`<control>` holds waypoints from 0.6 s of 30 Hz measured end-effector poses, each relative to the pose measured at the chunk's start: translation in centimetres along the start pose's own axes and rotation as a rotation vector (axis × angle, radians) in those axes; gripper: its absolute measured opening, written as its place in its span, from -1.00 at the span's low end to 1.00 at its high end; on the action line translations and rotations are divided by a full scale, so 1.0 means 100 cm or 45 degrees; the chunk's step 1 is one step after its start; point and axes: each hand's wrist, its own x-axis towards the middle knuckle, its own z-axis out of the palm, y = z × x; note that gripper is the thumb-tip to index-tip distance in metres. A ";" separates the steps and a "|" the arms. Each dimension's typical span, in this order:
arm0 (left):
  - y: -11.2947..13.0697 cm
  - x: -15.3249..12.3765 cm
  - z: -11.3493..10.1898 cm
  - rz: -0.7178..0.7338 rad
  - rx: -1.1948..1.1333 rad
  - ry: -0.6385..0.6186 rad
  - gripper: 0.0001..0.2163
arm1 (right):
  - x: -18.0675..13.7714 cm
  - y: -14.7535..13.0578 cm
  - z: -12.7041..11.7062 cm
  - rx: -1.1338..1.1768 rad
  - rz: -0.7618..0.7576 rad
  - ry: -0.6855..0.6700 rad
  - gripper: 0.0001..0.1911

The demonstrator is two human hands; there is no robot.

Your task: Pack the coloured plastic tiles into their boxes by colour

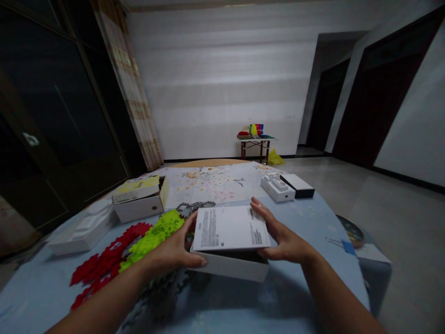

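A white box lid (230, 228) with small printed text rests on a white box base (233, 269) at the middle of the table. My left hand (174, 250) grips the lid's left edge, thumb along the front. On the right edge, my right hand (282, 235) holds the lid with fingers stretched along its side. Both hands are closed on the lid. Just left of the box lie neon-green (155, 236), red (104, 262) and grey (193, 208) toothed plastic pieces.
A round table with a light blue cloth (306, 222) carries an open cardboard box (141, 198), a white tray (83, 229) at the left, and a white box (277, 188) beside a black-topped box (297, 184) at the far right. A small table (256, 141) stands by the wall.
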 end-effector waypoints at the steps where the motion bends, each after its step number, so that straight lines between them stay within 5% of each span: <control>1: 0.000 0.001 0.002 0.012 -0.058 -0.009 0.01 | 0.000 0.001 0.000 0.058 -0.001 -0.001 -0.12; 5: 0.000 0.003 0.005 0.048 -0.220 0.006 0.09 | 0.004 0.008 0.002 0.241 -0.008 0.062 -0.27; 12: 0.009 0.003 0.000 -0.018 -0.072 0.025 0.07 | 0.008 0.015 0.013 0.238 0.045 0.128 -0.21; 18: 0.017 0.026 -0.015 0.018 -0.001 0.205 0.03 | 0.015 0.019 0.012 0.419 0.000 0.497 -0.33</control>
